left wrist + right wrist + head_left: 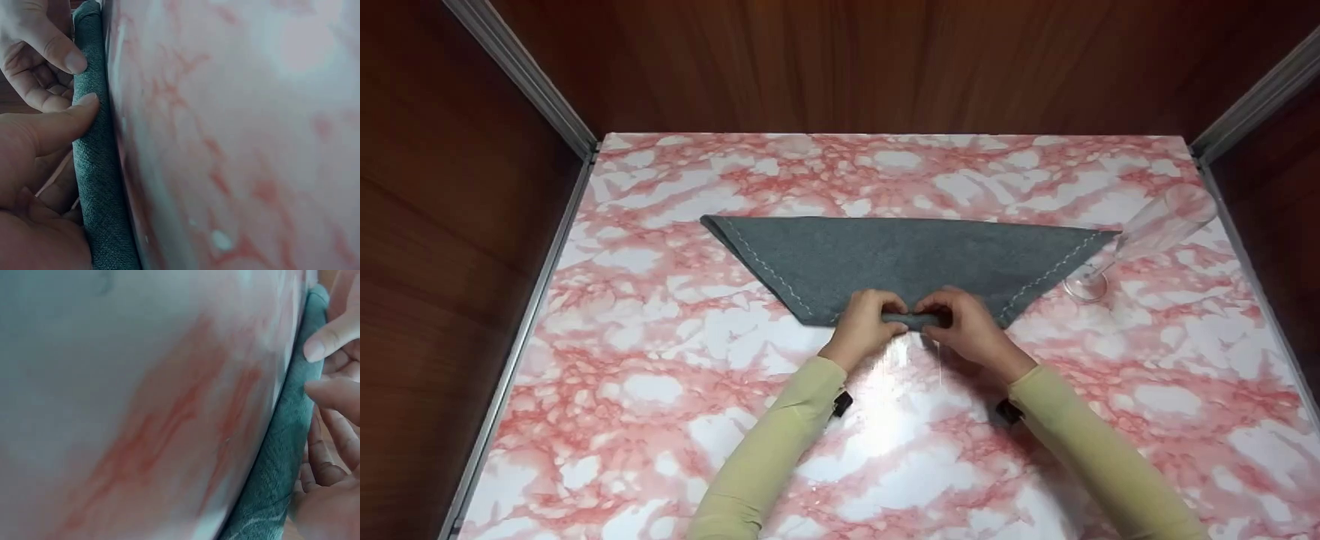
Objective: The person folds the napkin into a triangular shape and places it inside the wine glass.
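A dark grey-green cloth napkin [885, 255] with pale stitching along its slanted sides lies on the table, its long straight edge at the back. Its near edge is rolled into a narrow tube [101, 185]. My left hand [864, 322] pinches this roll near its middle, thumb on the near side and fingers curled over the top. Close beside it, my right hand [966, 326] pinches the same roll in the same way. Both thumbs press on the roll in the right wrist view, with the cloth [275, 455] running on past them.
A clear stemmed glass [1166, 221] stands at the right, its foot close to the napkin's right corner. The table [660, 420] has a red and white marbled top. Dark wooden panels [885, 67] with metal edging enclose it at the back and sides.
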Demonstrator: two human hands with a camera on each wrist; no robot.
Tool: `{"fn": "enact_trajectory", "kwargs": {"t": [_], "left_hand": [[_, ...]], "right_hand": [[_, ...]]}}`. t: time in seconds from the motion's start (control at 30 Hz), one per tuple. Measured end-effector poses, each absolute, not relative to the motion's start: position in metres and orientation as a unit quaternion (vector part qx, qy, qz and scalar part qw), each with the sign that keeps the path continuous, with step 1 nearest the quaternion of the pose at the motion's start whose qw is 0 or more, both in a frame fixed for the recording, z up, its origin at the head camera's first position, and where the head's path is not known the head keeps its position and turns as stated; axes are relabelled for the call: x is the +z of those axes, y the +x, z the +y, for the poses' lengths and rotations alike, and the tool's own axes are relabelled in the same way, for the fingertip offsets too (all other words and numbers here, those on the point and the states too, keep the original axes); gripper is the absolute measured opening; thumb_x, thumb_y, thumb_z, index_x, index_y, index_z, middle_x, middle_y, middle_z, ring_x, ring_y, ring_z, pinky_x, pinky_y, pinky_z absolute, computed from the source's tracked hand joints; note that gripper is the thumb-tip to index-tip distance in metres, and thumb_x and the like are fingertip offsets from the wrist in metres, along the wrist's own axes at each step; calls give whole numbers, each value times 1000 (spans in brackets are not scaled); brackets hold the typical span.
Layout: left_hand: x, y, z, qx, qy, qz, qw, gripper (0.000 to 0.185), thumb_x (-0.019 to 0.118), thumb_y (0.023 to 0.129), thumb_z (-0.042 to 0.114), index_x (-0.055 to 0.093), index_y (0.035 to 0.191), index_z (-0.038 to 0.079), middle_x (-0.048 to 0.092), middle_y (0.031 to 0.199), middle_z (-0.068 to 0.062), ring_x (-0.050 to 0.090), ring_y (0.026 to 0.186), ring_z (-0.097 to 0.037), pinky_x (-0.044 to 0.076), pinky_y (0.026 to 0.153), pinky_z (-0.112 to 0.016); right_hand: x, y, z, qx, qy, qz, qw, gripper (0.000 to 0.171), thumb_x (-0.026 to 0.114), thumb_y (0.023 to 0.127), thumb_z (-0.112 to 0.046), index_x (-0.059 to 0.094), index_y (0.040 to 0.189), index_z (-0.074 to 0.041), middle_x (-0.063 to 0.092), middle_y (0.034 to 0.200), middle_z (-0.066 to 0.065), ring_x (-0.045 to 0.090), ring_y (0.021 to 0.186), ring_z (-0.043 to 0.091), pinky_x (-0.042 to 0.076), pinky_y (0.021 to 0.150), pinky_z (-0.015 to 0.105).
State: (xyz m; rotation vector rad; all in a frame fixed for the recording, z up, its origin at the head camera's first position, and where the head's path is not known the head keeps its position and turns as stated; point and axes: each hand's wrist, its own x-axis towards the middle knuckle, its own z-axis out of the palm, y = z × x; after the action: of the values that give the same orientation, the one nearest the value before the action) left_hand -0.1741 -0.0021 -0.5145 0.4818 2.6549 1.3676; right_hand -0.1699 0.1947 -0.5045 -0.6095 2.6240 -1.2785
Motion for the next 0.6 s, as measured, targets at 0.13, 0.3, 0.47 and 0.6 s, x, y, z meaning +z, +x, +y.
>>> {"fn": "enact_trajectory", "kwargs": {"t": [0.13,0.3,0.47,0.6], "left_hand": [[-514,-174,-1,450,154,878,56,16,81,75,6,75,90,7,72,87,1,62,84,-11,47,77,-21],[-513,-175,-1,435,159,885,50,15,80,76,6,75,90,8,71,86,0,62,84,-13,47,77,-23],[-513,-176,1,409,177,895,31,15,79,76,6,74,90,7,69,87,-1,62,86,-17,46,80,-25],[-512,-176,3,407,190,893,22,20,80,73,1,73,91,7,67,90,-4,60,88,-20,46,82,-25]], "right_hand": [[-505,-171,194,-410,-213,884,69,25,72,80,4,70,102,-8,61,95,5,60,85,19,51,74,36],[-505,-174,194,-408,-203,887,79,22,71,82,3,70,100,-10,65,94,3,61,81,17,51,70,34],[-504,-178,196,-423,-194,879,102,21,69,85,2,70,102,-10,67,94,2,62,80,15,51,68,33],[-503,-180,197,-442,-188,869,121,21,67,87,1,68,106,-9,66,97,3,62,85,17,52,71,35]]}}
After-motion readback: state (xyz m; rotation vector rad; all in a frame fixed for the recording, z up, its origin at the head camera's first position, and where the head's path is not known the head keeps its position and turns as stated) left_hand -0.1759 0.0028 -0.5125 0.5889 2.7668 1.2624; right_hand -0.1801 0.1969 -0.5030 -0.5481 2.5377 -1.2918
